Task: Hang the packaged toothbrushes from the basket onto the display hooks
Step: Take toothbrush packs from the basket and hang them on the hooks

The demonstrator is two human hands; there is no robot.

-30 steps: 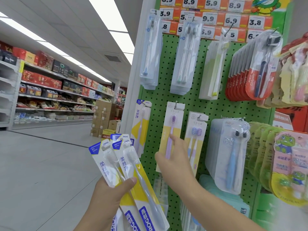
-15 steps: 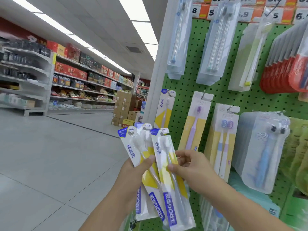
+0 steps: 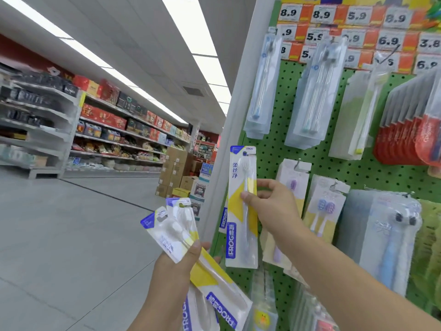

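Your right hand (image 3: 269, 206) is pinching one toothbrush pack (image 3: 242, 206) against the green board (image 3: 269, 163), hiding its hook. Your left hand (image 3: 176, 271) is gripping more packs (image 3: 171, 230), cut off below.

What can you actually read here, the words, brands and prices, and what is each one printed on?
"FROG", up the side of the pack the right hand holds.
"柔丝净", near that pack's top.
"FROG", on the packs in the left hand.
"8.9", "8.9", "5.9", "8.9", "6.9", on the price tags along the top.
Other tags are partly hidden; the aisle shelf labels are too blurred.
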